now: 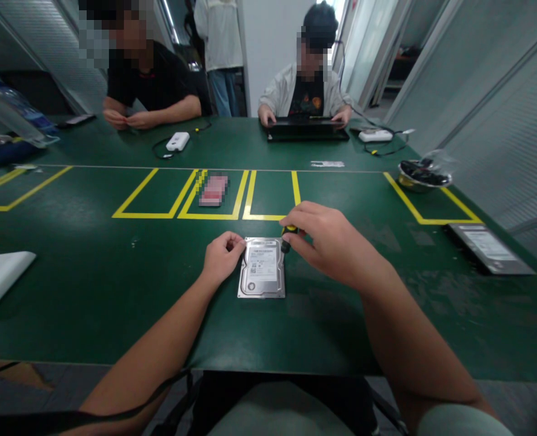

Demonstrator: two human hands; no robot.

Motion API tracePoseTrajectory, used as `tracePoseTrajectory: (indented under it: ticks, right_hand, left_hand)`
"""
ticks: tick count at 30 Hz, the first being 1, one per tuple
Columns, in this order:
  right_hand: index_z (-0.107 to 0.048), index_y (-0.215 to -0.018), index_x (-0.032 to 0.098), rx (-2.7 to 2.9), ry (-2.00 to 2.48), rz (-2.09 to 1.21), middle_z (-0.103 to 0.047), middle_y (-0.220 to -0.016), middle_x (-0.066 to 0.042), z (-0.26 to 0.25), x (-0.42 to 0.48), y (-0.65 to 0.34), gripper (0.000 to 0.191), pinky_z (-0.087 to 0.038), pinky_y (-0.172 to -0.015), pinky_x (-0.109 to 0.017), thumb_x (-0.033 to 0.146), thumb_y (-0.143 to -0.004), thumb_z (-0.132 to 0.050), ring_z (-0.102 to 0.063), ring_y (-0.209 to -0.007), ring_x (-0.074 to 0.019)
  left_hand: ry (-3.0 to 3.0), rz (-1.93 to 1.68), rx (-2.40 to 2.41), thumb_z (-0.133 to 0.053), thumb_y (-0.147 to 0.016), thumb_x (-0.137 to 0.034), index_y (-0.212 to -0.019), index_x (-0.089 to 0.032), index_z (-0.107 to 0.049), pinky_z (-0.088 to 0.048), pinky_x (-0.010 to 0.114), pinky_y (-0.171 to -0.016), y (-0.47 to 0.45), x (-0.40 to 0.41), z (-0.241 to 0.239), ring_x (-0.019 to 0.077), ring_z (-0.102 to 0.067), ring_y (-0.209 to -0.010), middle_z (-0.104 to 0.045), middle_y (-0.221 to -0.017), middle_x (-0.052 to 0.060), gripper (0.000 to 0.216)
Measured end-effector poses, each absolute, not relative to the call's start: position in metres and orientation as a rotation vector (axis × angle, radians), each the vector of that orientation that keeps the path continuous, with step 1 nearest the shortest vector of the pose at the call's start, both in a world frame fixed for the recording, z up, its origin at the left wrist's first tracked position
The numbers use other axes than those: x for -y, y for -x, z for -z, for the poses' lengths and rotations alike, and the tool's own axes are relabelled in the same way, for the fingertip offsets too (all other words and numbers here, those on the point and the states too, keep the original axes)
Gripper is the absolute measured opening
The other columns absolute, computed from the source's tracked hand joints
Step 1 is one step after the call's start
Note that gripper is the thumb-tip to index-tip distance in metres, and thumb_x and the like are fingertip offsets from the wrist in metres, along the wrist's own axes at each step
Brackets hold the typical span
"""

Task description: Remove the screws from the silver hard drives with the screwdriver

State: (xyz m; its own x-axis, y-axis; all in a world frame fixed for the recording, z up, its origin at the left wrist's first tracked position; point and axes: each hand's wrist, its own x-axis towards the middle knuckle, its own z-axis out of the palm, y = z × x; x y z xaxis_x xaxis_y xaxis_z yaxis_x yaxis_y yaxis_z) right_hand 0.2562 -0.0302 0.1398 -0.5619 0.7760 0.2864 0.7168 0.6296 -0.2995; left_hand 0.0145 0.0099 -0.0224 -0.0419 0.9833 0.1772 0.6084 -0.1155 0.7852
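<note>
While the right hand [325,239] grips a tool [286,246], the left [220,260] pinches a metal drive [263,272].

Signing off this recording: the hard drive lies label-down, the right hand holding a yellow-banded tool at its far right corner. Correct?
Not label-down: the head view shows the hard drive label-up, the right hand holding the tool at that corner.

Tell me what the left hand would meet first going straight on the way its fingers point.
The left hand would most likely meet the hard drive first; it is right at the drive's far left corner, though whether they touch is unclear.
</note>
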Motion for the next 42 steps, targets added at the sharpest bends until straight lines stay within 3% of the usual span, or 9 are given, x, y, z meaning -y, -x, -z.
tracePoseTrajectory:
  ticks: [5, 12, 17, 24, 26, 30, 33, 38, 42]
  right_hand:
    - [-0.065, -0.103, 0.015, 2.485, 1.107, -0.219, -0.060, -0.096, -0.007, -0.137, 0.029, -0.256, 0.016, -0.041, -0.078, -0.029, 0.019, -0.092, -0.054, -0.056, -0.088, -0.0178]
    - [-0.066, -0.091, 0.013, 2.451, 0.995, -0.222, -0.062, -0.099, -0.008, -0.133, 0.020, -0.258, 0.013, -0.043, -0.083, -0.029, 0.018, -0.092, -0.055, -0.057, -0.093, -0.0172]
    - [-0.067, -0.085, 0.014, 2.467, 0.935, -0.218, -0.065, -0.090, -0.006, -0.132, 0.020, -0.259, 0.013, -0.044, -0.077, -0.027, 0.020, -0.091, -0.057, -0.059, -0.086, -0.0161]
    - [-0.067, -0.106, 0.014, 2.464, 0.939, -0.247, -0.069, -0.107, -0.009, -0.134, 0.024, -0.264, 0.027, -0.045, -0.090, -0.030, 0.011, -0.091, -0.045, -0.061, -0.101, -0.0184]
    - [-0.066, -0.109, 0.015, 2.475, 0.985, -0.243, -0.068, -0.105, -0.009, -0.135, 0.024, -0.264, 0.026, -0.044, -0.088, -0.030, 0.014, -0.092, -0.047, -0.060, -0.098, -0.0184]
    - [-0.067, -0.100, 0.014, 2.461, 1.073, -0.206, -0.064, -0.092, -0.008, -0.137, 0.023, -0.262, 0.017, -0.042, -0.077, -0.029, 0.022, -0.092, -0.054, -0.057, -0.086, -0.0175]
    - [-0.066, -0.093, 0.013, 2.447, 1.031, -0.238, -0.063, -0.095, -0.008, -0.137, 0.024, -0.261, 0.014, -0.042, -0.077, -0.028, 0.019, -0.091, -0.054, -0.057, -0.087, -0.0169]
    - [-0.066, -0.098, 0.013, 2.478, 0.961, -0.249, -0.066, -0.102, -0.009, -0.137, 0.027, -0.263, 0.021, -0.043, -0.087, -0.030, 0.014, -0.092, -0.046, -0.059, -0.097, -0.0184]
    - [-0.065, -0.109, 0.013, 2.484, 1.050, -0.210, -0.066, -0.099, -0.009, -0.139, 0.028, -0.262, 0.023, -0.044, -0.083, -0.030, 0.019, -0.093, -0.049, -0.059, -0.092, -0.0190]
  left_hand:
    - [-1.774, -1.027, -1.684, -0.061, -0.083, -0.037, -0.078, -0.018, -0.065, -0.041, 0.026, -0.060, -0.014, -0.010, 0.023, 0.0137, -0.056, -0.062, -0.063, -0.068, -0.001, 0.020]
    - [-1.753, -1.025, -1.668, -0.060, -0.083, -0.036, -0.079, -0.018, -0.065, -0.042, 0.026, -0.060, -0.015, -0.009, 0.020, 0.0138, -0.055, -0.062, -0.063, -0.069, -0.001, 0.019]
    - [-1.759, -1.021, -1.667, -0.060, -0.083, -0.036, -0.080, -0.018, -0.066, -0.042, 0.026, -0.060, -0.015, -0.009, 0.021, 0.0138, -0.056, -0.062, -0.063, -0.069, -0.001, 0.019]
    - [-1.753, -1.026, -1.672, -0.060, -0.083, -0.036, -0.079, -0.018, -0.066, -0.041, 0.025, -0.060, -0.015, -0.010, 0.022, 0.0138, -0.055, -0.062, -0.063, -0.068, -0.001, 0.019]
    - [-1.758, -1.024, -1.670, -0.060, -0.083, -0.036, -0.079, -0.018, -0.065, -0.041, 0.026, -0.060, -0.015, -0.009, 0.021, 0.0139, -0.055, -0.062, -0.063, -0.069, -0.001, 0.019]
    - [-1.760, -1.026, -1.667, -0.060, -0.083, -0.035, -0.079, -0.018, -0.065, -0.041, 0.025, -0.060, -0.015, -0.009, 0.021, 0.0135, -0.055, -0.062, -0.062, -0.069, -0.001, 0.019]
    - [-1.751, -1.026, -1.659, -0.060, -0.083, -0.036, -0.079, -0.018, -0.065, -0.041, 0.025, -0.060, -0.015, -0.009, 0.021, 0.0135, -0.055, -0.062, -0.062, -0.068, -0.001, 0.019]
    - [-1.734, -1.025, -1.664, -0.060, -0.082, -0.036, -0.079, -0.018, -0.065, -0.041, 0.025, -0.059, -0.015, -0.010, 0.022, 0.0136, -0.055, -0.062, -0.063, -0.068, 0.000, 0.020]
    - [-1.727, -1.030, -1.664, -0.060, -0.082, -0.036, -0.079, -0.018, -0.065, -0.041, 0.025, -0.060, -0.015, -0.010, 0.022, 0.0138, -0.055, -0.062, -0.063, -0.069, 0.000, 0.020]
